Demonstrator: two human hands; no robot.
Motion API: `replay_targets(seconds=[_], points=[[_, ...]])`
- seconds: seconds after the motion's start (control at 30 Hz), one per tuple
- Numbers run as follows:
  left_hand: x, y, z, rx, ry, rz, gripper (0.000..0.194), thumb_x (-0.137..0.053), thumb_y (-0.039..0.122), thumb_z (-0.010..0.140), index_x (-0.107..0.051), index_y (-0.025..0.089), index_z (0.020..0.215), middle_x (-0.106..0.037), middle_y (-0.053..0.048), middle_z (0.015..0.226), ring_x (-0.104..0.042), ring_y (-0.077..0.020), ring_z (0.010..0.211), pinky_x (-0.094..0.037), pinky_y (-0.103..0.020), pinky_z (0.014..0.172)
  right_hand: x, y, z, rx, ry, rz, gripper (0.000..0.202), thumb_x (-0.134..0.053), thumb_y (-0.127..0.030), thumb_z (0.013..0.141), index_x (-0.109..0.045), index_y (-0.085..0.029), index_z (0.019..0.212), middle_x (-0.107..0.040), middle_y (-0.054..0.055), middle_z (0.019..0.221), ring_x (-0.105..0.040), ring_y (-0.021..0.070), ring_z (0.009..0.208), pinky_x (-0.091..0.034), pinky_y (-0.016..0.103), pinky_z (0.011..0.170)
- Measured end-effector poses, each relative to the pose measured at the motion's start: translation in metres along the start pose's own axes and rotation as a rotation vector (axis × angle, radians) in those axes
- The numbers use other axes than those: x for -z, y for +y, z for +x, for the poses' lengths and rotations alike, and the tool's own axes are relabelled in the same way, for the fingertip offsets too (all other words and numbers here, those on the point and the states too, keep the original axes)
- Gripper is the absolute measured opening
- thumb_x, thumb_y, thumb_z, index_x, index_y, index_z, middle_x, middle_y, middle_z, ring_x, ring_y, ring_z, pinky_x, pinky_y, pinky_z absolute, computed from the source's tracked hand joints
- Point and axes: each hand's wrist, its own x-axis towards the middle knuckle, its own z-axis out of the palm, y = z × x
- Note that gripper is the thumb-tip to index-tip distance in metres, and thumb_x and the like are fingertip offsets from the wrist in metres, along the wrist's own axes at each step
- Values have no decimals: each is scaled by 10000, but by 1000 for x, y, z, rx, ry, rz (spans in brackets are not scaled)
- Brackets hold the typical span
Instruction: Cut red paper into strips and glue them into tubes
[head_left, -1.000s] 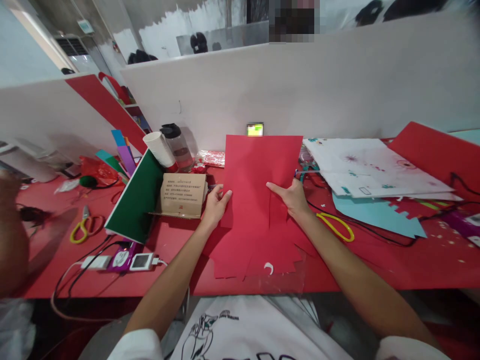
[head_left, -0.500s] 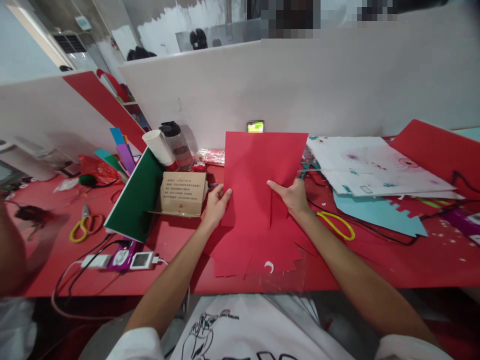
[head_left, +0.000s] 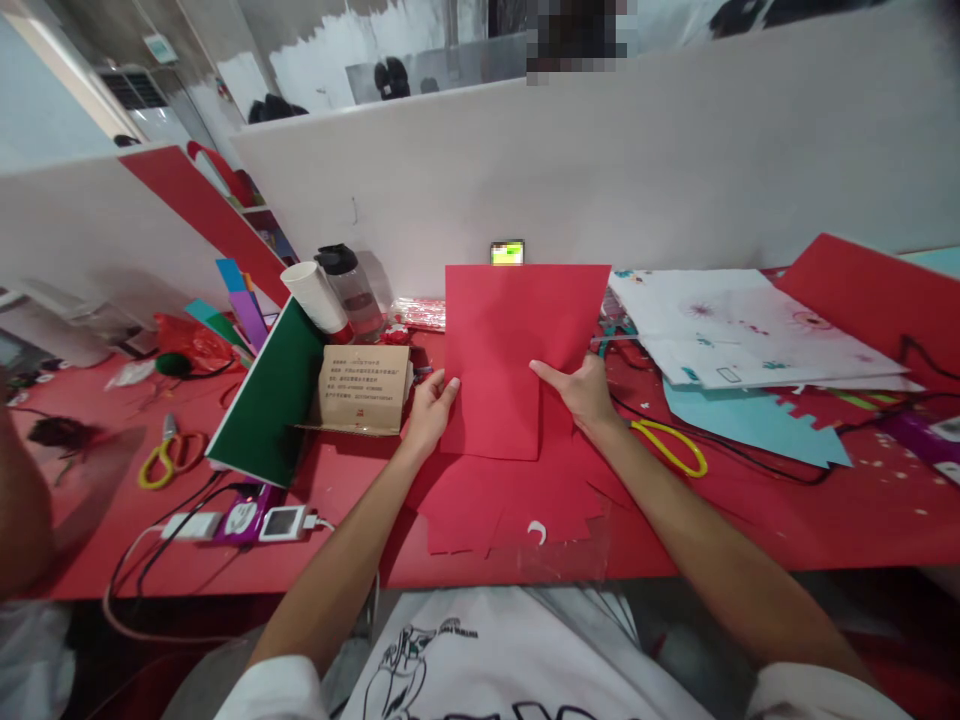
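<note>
A large sheet of red paper [head_left: 495,340] is held up in front of me, tilted above the table. On its left edge my left hand [head_left: 433,402] is closed, thumb on the near face and fingers behind. My right hand [head_left: 585,390] grips the right side, its thumb laid across the front; the other fingers are hidden behind the paper. Below the sheet lie more pieces of red paper [head_left: 465,505], overlapping on the red tabletop. A small white crescent [head_left: 537,531] rests on them near the table's front edge.
Left stand a cardboard box [head_left: 364,390], a green board [head_left: 266,400], a bottle [head_left: 352,290] and scissors [head_left: 169,455]. Cables run by a purple power strip [head_left: 244,515]. Yellow-handled scissors [head_left: 675,448] and stacked white sheets [head_left: 750,325] lie right. Another person's arm [head_left: 22,500] is far left.
The sheet's lower part has shifted and now shows a straight bottom edge between my hands. Both hands keep their hold. The whole view has moved slightly.
</note>
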Motion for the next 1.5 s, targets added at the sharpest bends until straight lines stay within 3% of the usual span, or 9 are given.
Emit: replay_targets(seconds=[0.13, 0.3, 0.5, 0.77, 0.93, 1.2, 1.5], points=[[1, -3, 0, -30, 50, 73, 285, -659, 495, 899, -619, 214, 914, -695, -49, 939, -641, -194, 880, -527, -321, 844, -1, -2, 0, -23, 14, 5, 534, -905, -462, 633, -746, -188, 1062, -794, 122, 1131, -748, 352, 1052, -580, 552, 1011], [3, -7, 0, -108, 132, 302, 327, -698, 459, 886, -602, 213, 1079, -676, -77, 1033, -633, -233, 983, -498, -359, 923, -4, -7, -1, -21, -2, 12, 487, -895, -429, 641, -751, -182, 1036, -795, 122, 1128, -743, 351, 1060, -572, 538, 1025], [6, -3, -3, -204, 56, 458, 212, -599, 405, 966, -596, 225, 1078, -666, -60, 976, -639, -223, 908, -491, -357, 908, -2, -5, 2, -64, -32, 40, 497, -905, -437, 625, -751, -200, 1034, -791, 118, 1129, -746, 360, 1052, -583, 551, 1005], [16, -3, 2, -243, 38, 516, 296, -553, 398, 991, -553, 212, 1221, -700, -106, 1093, -672, -247, 999, -499, -376, 934, 0, -6, 3, -173, -123, 154, 642, -921, -400, 581, -673, -217, 1144, -770, 103, 1221, -742, 307, 1085, -599, 495, 992], [19, -3, 5, -306, 110, 435, 298, -528, 418, 1012, -551, 212, 1226, -684, -116, 1171, -656, -241, 1076, -493, -390, 1011, -4, -6, -3, -213, -238, 229, 682, -907, -403, 624, -650, -229, 1232, -740, 100, 1301, -720, 294, 1160, -570, 495, 1042], [16, -5, 9, -271, 129, 275, 391, -599, 532, 961, -559, 218, 1190, -680, -112, 1206, -654, -243, 1142, -496, -399, 1058, -8, -2, -5, -154, -192, 92, 590, -906, -403, 622, -709, -208, 1142, -772, 106, 1219, -730, 316, 1128, -570, 510, 1036], [18, -10, 13, -225, 103, 206, 341, -634, 472, 924, -588, 213, 1141, -698, -122, 1191, -669, -255, 1135, -504, -431, 1064, -7, 3, -2, -106, -194, 58, 574, -895, -372, 627, -713, -207, 1147, -769, 110, 1210, -727, 325, 1123, -560, 528, 1042]])
